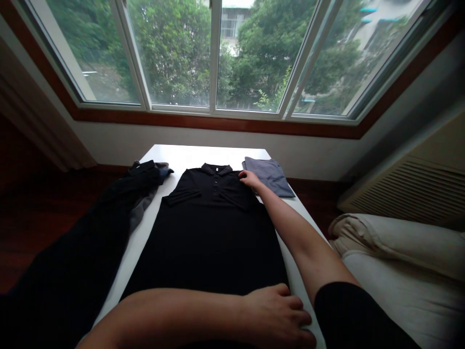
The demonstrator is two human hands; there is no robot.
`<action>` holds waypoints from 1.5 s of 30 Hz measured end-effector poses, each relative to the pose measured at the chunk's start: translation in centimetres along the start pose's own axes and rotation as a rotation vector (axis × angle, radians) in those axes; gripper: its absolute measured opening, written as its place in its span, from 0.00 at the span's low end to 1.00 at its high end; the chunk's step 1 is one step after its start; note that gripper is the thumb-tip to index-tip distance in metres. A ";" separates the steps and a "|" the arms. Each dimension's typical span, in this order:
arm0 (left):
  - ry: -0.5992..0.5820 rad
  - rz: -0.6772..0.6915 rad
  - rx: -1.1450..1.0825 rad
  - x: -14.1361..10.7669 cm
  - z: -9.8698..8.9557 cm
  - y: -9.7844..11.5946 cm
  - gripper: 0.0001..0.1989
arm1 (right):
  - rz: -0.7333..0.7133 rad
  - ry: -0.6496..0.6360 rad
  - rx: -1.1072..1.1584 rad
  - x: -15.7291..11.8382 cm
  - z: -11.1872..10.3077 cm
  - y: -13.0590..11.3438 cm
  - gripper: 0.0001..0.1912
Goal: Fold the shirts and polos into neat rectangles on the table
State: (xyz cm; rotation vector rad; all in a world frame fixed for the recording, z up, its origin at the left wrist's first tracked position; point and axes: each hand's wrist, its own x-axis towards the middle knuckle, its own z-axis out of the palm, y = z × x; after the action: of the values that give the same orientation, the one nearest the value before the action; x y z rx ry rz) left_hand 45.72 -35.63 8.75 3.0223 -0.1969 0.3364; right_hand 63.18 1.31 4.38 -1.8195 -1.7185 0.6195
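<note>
A black polo shirt (214, 237) lies flat and face up on the white table (203, 153), collar toward the window, both short sleeves laid inward over the body. My right hand (250, 179) is at the shirt's right shoulder, its thumb and fingers closed on the cloth there. Across the lower part of the shirt reaches my left arm. At the end of it, my left hand (278, 312) rests on the right side edge near the hem, fingers curled over the cloth; their tips are hidden.
A folded grey garment (271, 177) lies at the table's far right corner. Dark clothes (94, 228) are heaped along the left edge and hang over it. Beyond the table stands a wide window (214, 58). To the right is a pale cushioned seat (407, 271).
</note>
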 end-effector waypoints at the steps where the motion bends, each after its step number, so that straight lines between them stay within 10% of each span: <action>1: -0.012 0.017 -0.003 -0.2 -0.2 0.0 0.13 | 0.019 -0.003 0.012 0.0 0.0 -0.5 0.17; 18: -0.085 -0.073 -0.076 -11.3 -9.1 2.2 0.04 | -0.029 0.060 0.061 1.3 2.9 -9.3 0.16; 31: -0.108 -0.100 -0.239 -15.4 -6.3 2.0 0.04 | -0.174 0.070 -0.155 0.9 10.9 -10.8 0.16; 45: -0.280 -0.142 -0.512 -16.8 -3.1 0.4 0.07 | -0.342 0.025 -0.275 1.3 12.0 -7.3 0.28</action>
State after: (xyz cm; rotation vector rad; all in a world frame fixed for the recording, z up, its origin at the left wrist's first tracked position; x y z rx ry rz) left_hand 28.78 -33.77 7.99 2.5411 -0.0706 -0.1360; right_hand 49.83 3.75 0.51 -1.6370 -2.1169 0.2272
